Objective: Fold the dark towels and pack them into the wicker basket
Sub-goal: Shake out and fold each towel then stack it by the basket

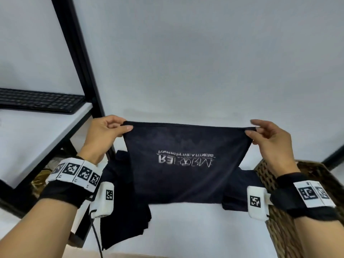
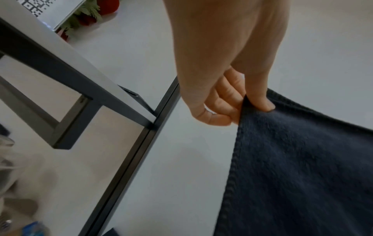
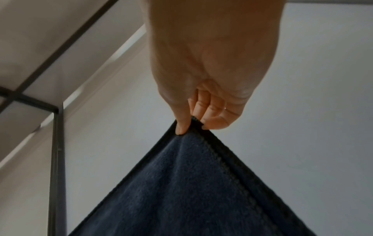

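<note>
A dark navy towel (image 1: 186, 164) with white upside-down lettering hangs stretched in the air above the white table (image 1: 186, 71). My left hand (image 1: 106, 133) pinches its top left corner between thumb and fingers (image 2: 260, 102). My right hand (image 1: 268, 136) pinches the top right corner (image 3: 185, 126). More dark towels (image 1: 122, 211) lie crumpled on the table beneath the held one, partly hidden by it. The wicker basket (image 1: 275, 183) stands at the lower right, under my right wrist; its inside is hidden.
A black metal frame post (image 1: 78, 58) rises at the left. Beside it a lower white shelf (image 1: 37, 142) carries a black keyboard (image 1: 39, 100). A black cable (image 1: 95, 237) hangs from my left wrist camera. A second dark frame bar (image 1: 333, 155) shows at the right edge.
</note>
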### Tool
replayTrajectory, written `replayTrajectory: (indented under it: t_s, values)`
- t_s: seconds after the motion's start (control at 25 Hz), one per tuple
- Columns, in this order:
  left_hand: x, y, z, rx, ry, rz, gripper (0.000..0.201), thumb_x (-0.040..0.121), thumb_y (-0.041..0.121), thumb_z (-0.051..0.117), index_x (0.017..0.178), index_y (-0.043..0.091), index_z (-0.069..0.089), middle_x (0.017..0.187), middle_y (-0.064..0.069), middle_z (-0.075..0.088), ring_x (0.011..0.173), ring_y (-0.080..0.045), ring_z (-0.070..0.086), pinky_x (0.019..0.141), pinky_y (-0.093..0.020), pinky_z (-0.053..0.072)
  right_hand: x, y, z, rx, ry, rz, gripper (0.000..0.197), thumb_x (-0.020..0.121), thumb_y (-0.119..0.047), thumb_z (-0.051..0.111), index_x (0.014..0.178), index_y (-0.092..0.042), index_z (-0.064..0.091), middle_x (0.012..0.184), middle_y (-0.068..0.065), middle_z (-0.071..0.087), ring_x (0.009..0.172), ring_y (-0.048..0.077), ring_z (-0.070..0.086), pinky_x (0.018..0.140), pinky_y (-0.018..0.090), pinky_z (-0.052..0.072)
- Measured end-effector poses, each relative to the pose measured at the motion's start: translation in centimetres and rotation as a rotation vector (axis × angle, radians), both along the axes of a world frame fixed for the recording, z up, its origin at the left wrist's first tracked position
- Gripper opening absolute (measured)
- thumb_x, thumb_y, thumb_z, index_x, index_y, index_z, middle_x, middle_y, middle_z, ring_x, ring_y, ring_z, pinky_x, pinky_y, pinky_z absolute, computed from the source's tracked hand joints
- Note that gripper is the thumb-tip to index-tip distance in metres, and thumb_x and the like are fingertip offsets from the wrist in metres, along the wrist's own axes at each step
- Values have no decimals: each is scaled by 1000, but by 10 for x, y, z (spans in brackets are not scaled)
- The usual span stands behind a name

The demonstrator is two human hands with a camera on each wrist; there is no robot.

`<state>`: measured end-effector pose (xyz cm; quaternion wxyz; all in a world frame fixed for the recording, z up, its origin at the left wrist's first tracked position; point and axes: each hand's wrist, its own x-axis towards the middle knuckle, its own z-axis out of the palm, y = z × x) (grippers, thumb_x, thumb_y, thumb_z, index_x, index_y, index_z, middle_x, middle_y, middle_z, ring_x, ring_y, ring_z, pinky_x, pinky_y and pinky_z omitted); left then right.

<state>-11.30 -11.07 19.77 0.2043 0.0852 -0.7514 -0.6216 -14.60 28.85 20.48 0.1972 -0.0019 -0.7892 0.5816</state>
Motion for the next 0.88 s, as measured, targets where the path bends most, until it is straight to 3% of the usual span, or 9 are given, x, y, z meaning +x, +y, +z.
replayTrajectory:
  t_s: [0.08,0.16,0.24,0.28,0.4,0.52,0.68,0.8,0.88]
  values:
    - [-7,1,-19,-46,-126,-15,18,74,7,79,74,17,64,51,13,60,49,-1,55,53,-12,42,-7,-2,-18,97,-92,36,14,86,-5,67,95,-15,71,90,5,69,73,1,61,80,23,52]
    - [-13,3,-38,-22,-219,-48,19,78,4,76,75,14,61,54,5,60,47,-8,57,42,-12,39,-13,-6,-37,102,-198,84,13,90,-5,60,90,-16,68,91,7,69,77,6,62,86,35,54]
    - [-16,8,-49,86,-227,-66,16,83,3,72,79,12,59,61,-1,62,48,-11,64,42,-15,43,-16,-8,-48,26,-244,109,14,93,-6,55,91,-16,64,88,5,67,81,16,60,91,48,51]
    - [-17,9,-53,135,-203,-69,14,85,4,70,81,12,59,61,-1,63,50,-12,65,43,-16,44,-17,-8,-50,-22,-229,109,14,94,-6,54,92,-16,63,86,4,66,82,17,59,91,50,51]
    - [-11,5,-59,192,-165,-114,10,86,6,67,85,13,61,59,5,63,51,-12,63,44,-17,42,-8,-4,-53,-125,-141,117,18,96,-5,52,95,-19,63,90,5,65,87,17,59,89,45,50]
    - [7,-1,-71,237,-208,-198,8,83,4,68,87,10,63,58,1,60,50,-12,59,43,-17,39,14,2,-66,-172,-131,159,22,97,-6,50,99,-22,65,90,10,62,88,22,55,84,41,47]
    - [35,-7,-111,255,-404,-270,15,74,7,71,87,8,64,65,-11,62,54,-18,66,44,-18,43,60,5,-115,-121,-216,200,22,97,1,48,102,-13,64,67,-15,59,71,2,54,72,18,45]
    - [47,-6,-152,138,-602,-316,14,77,7,73,88,6,65,73,-9,70,71,-27,72,50,-18,49,89,10,-172,-66,-371,226,24,96,2,48,101,-13,65,79,5,63,79,13,57,74,22,47]
    - [44,2,-180,70,-685,-293,11,81,7,73,89,5,66,76,-9,72,71,-26,73,52,-18,53,95,14,-207,-10,-472,228,26,96,3,48,98,-16,66,86,1,68,82,17,60,72,21,48]
